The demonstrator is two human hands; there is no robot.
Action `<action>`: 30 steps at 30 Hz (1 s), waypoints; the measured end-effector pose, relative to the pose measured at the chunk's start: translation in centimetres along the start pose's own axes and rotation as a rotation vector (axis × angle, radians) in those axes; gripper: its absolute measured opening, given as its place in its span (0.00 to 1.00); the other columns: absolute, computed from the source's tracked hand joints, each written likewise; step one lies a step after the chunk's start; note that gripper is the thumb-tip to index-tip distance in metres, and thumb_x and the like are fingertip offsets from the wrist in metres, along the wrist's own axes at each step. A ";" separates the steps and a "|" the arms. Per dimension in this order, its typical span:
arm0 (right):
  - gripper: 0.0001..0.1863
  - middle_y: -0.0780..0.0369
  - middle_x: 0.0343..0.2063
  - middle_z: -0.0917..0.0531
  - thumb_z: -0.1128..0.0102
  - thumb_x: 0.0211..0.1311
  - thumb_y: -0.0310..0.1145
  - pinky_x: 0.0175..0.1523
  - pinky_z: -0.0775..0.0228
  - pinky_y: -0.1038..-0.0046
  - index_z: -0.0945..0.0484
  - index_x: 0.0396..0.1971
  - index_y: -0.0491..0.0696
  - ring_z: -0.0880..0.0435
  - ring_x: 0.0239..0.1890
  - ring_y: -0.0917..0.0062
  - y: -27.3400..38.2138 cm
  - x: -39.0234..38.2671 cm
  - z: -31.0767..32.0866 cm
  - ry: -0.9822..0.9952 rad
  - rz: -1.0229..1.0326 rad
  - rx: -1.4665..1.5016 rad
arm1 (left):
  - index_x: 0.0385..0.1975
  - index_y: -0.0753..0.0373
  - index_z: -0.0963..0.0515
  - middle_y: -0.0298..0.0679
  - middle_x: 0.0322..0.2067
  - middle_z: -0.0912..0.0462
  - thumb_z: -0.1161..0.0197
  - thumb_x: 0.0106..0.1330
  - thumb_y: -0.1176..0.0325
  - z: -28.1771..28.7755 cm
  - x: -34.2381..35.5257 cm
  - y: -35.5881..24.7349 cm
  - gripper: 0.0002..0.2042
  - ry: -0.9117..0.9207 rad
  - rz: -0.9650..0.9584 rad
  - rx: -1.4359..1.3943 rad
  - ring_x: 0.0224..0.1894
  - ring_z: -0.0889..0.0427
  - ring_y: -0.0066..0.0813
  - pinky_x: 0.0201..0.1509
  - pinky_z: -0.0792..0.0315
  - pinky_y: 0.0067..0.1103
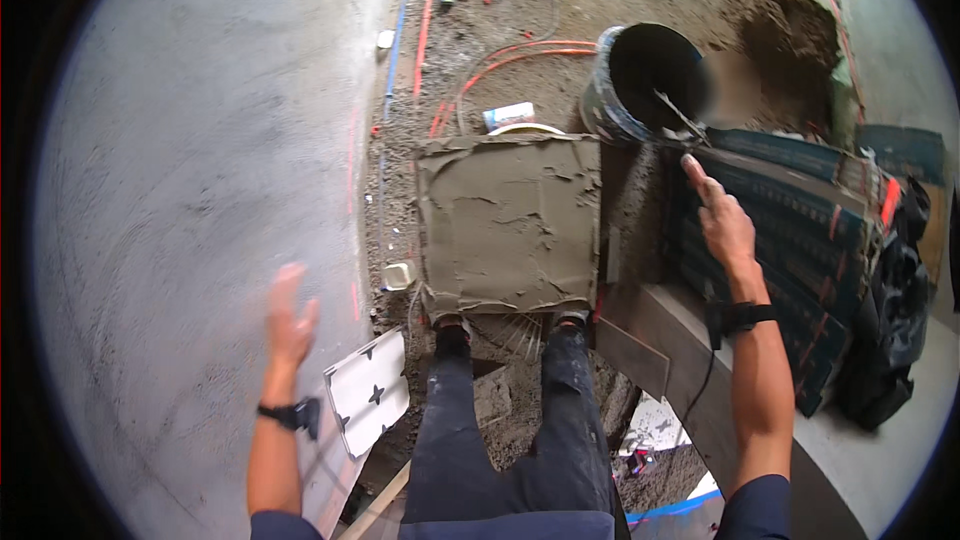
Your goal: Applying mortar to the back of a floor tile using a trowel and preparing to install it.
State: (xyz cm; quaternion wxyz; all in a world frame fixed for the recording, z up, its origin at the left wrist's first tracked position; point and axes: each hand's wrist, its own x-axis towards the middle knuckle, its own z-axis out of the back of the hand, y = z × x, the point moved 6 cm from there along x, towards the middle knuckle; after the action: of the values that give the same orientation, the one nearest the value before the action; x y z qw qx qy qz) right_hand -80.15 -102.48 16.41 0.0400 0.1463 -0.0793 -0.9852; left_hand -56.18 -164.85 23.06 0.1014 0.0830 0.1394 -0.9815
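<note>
A square slab [508,225] coated in grey-brown mortar lies in front of my feet, its surface mostly smoothed with a few ridges and cracks. My left hand [290,320] hangs over the pale grey wall or floor surface at the left, fingers apart, blurred and holding nothing. To the right of the slab, my right hand [726,222] reaches forward with its fingers stretched out. Just beyond its fingertips a metal tool, perhaps a trowel [682,118], leans at the mouth of a dirty bucket [603,105]. The bucket's inside is dark.
Dark green stacked boxes [780,205] stand at the right, with a black bag [885,325] beside them. A white tile with dark star shapes [370,390] leans near my left leg. Red hoses [510,58] and a small white container [398,275] lie on the rough ground.
</note>
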 end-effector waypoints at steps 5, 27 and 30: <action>0.19 0.52 0.28 0.18 0.46 0.62 0.33 0.39 0.29 0.59 0.30 0.52 0.46 0.18 0.33 0.55 -0.4 -3.2 -5.0 -0.091 -0.156 0.265 | 0.54 0.67 0.27 0.50 0.52 0.23 0.40 0.63 0.61 -12.2 2.5 0.2 0.22 0.151 0.245 -0.443 0.57 0.26 0.43 0.63 0.35 0.30; 0.35 0.45 0.41 0.20 0.58 0.65 0.63 0.53 0.35 0.58 0.28 0.44 0.40 0.23 0.49 0.50 4.1 -18.1 -28.6 0.414 -0.558 0.575 | 0.67 0.69 0.44 0.53 0.66 0.41 0.56 0.67 0.38 -31.6 -10.0 -0.6 0.40 0.575 0.925 -1.174 0.68 0.41 0.45 0.71 0.49 0.32; 0.33 0.46 0.40 0.20 0.56 0.66 0.61 0.52 0.34 0.58 0.28 0.43 0.40 0.22 0.47 0.52 2.3 -22.2 -27.1 0.475 -0.622 0.614 | 0.64 0.68 0.38 0.51 0.60 0.30 0.56 0.69 0.39 -28.5 -11.8 -2.7 0.36 0.624 0.850 -1.164 0.61 0.32 0.40 0.67 0.43 0.31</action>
State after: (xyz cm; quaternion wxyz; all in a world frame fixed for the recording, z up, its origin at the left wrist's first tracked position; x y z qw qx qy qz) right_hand -50.90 -106.43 -2.58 -0.2836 0.3885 -0.3070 -0.8212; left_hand -41.60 -151.92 -0.98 0.4518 0.3345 0.6096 -0.5589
